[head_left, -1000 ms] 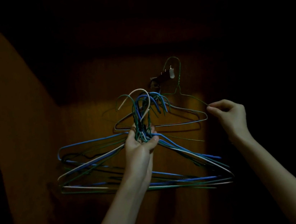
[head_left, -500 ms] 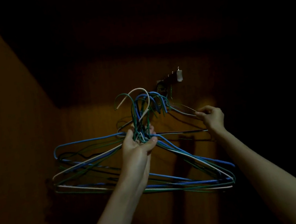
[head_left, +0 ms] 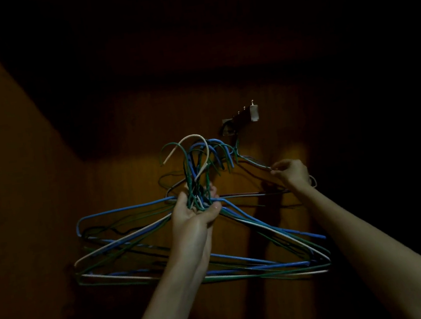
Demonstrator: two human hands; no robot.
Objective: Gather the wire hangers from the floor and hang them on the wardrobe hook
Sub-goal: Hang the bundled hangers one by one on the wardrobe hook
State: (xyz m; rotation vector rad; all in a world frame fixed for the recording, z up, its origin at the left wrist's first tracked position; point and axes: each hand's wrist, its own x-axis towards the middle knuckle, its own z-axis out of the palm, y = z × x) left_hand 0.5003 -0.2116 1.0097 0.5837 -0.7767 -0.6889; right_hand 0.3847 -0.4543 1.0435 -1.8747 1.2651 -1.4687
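My left hand (head_left: 196, 209) grips a bundle of several wire hangers (head_left: 143, 229), blue, green and white, by their necks, with the hooks standing up above my fingers. The wardrobe hook (head_left: 241, 116), a dark bar with small pegs and a white end piece, sticks out from the wooden back wall just above and to the right. One green hanger (head_left: 254, 161) hangs from the inner end of that bar. My right hand (head_left: 291, 172) pinches its right shoulder wire.
The wardrobe interior (head_left: 120, 133) is dim brown wood, with a side wall (head_left: 6, 186) on the left and darkness above and to the right. Shadows of the hangers and arms fall on the back wall below the hook.
The green hanger's hook has slid from the outer white end of the bar to its inner end. My right hand moved left and then steadied. My left hand kept the bundle in place.
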